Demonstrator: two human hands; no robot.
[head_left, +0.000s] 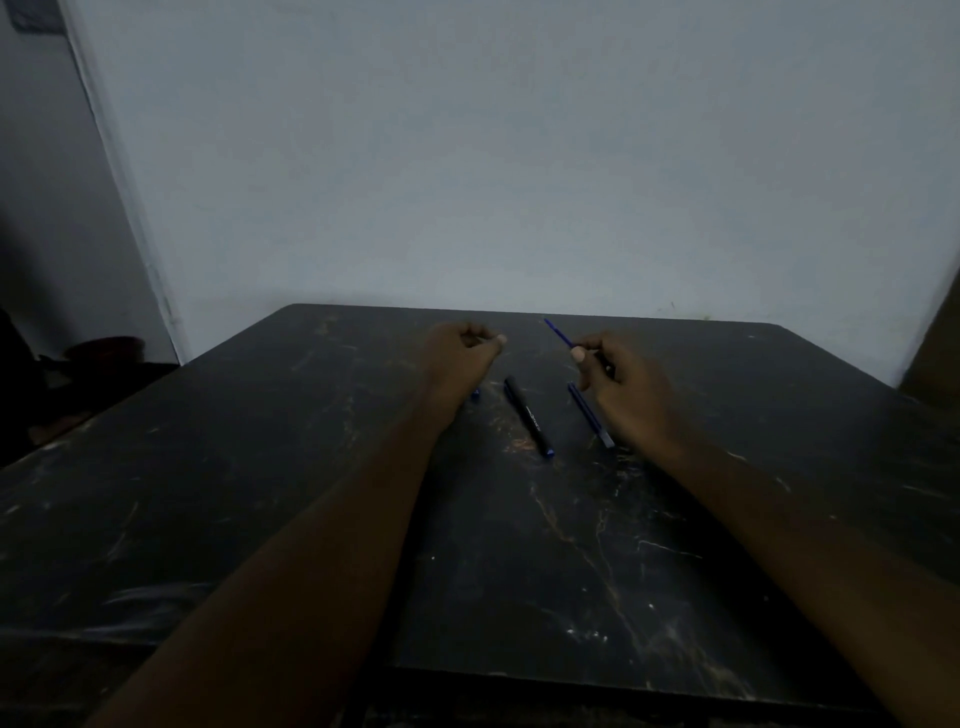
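The right hand (618, 384) pinches a thin blue refill (558, 332) near the table's (260, 467) far edge. The left hand (462, 348) is curled; whether it holds anything is unclear. A black pen (527, 415) and a blue barrel (589, 413) lie between them.

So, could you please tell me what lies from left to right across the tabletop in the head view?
left hand → black plastic pen with a blue end → blue plastic pen with a grey end → right hand, whose fingers pinch a thin blue refill rod.
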